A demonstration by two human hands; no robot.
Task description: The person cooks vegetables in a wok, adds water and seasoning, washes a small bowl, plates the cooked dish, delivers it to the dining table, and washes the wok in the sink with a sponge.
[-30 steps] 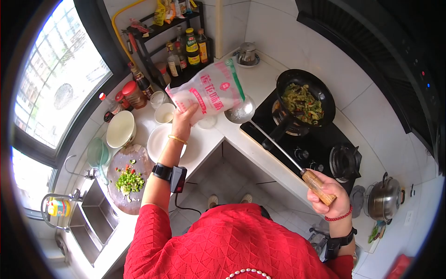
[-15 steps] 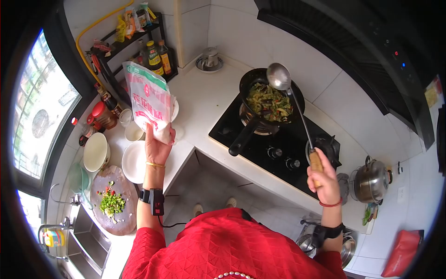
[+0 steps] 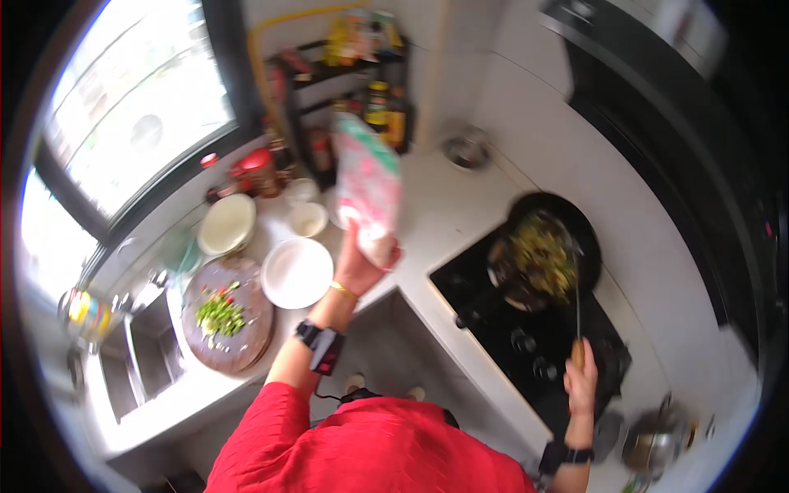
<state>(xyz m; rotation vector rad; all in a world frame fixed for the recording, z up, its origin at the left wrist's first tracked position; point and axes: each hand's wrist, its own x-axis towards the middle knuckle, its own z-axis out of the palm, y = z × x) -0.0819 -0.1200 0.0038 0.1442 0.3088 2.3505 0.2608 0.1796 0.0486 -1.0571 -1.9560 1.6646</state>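
Observation:
My left hand (image 3: 362,259) is closed around the lower part of a white bag of MSG (image 3: 370,177) with pink print and a green top band, held upright above the counter. My right hand (image 3: 581,386) grips the wooden handle of a metal ladle (image 3: 578,308). The ladle's head is down inside the black wok (image 3: 590,234), at the right side of the cooked green vegetables (image 3: 534,255). Motion blur hides the exact contact there. The wok sits on the black gas stove (image 3: 501,366).
A white bowl (image 3: 297,274) and a round cutting board (image 3: 246,353) with chopped green and red peppers (image 3: 220,316) lie to the left, near the sink (image 3: 152,345). Bottles stand on a black rack (image 3: 308,78). A steel pot (image 3: 653,440) is at the right.
The ladle has gone from raised above the wok's rim down into the food. The camera view has shifted, so the wok and counter appear lower and farther right. My left hand keeps the bag.

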